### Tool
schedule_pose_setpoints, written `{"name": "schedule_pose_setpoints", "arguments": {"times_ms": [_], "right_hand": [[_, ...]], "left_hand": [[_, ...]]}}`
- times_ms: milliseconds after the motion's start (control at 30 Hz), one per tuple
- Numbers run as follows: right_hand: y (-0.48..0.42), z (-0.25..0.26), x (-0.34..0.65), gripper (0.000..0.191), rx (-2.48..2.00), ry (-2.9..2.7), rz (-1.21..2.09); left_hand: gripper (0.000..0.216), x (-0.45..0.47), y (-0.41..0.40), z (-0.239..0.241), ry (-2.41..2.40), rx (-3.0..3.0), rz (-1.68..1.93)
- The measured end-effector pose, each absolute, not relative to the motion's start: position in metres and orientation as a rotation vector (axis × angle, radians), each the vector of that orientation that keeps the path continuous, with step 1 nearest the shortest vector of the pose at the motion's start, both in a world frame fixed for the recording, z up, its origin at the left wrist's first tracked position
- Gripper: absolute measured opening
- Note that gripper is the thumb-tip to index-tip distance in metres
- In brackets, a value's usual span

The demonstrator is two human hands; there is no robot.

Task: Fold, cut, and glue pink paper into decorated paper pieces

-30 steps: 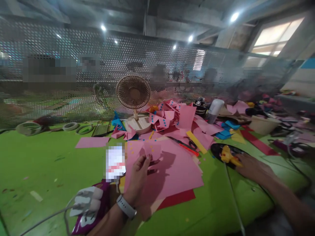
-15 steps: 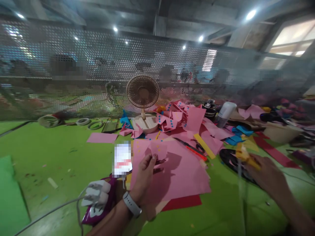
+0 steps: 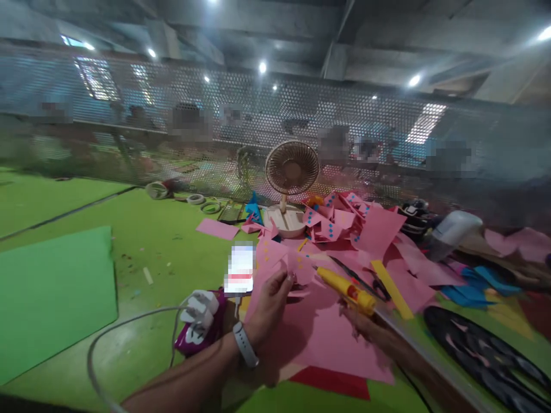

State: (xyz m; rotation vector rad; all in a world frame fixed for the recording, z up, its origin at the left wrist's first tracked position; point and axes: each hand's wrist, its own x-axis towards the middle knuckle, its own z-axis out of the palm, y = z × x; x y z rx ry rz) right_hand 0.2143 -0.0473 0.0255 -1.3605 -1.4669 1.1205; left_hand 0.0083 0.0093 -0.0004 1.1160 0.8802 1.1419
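My left hand (image 3: 271, 301), with a pale watch strap on its wrist, pinches a folded pink paper piece (image 3: 293, 261) with yellow dots. Wrapped in my right hand (image 3: 365, 327) is a yellow hot glue gun (image 3: 344, 288), its tip pointing left near the held paper. A long pale glue stick (image 3: 413, 339) trails from its back end. Under both hands lies a large pink sheet (image 3: 327, 338), with a red sheet (image 3: 331, 381) sticking out below. Beyond the glue gun are scissors (image 3: 350, 271) and a yellow paper strip (image 3: 391, 289).
A small fan (image 3: 293, 169) stands before a perforated screen, beside a heap of pink paper pieces (image 3: 331, 221). Left are a lit phone (image 3: 241, 269), a purple power strip with plugs (image 3: 200, 321) and a green sheet (image 3: 64, 298). A black dish (image 3: 473, 350) with pink scraps lies right.
My right hand has brought the glue gun left, from over the black dish to beside the paper in my left hand. The view has turned left.
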Motion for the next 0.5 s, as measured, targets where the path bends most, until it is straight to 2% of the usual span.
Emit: {"name": "schedule_pose_setpoints", "arguments": {"times_ms": [167, 500], "right_hand": [[-0.052, 0.016, 0.206, 0.048, -1.247, -1.499, 1.145], [-0.056, -0.007, 0.21, 0.049, -1.385, -1.454, 1.209]], "left_hand": [[0.032, 0.011, 0.012, -0.01, 0.912, 1.125, 1.208], [0.028, 0.011, 0.012, -0.009, 0.909, 1.089, 1.177]]}}
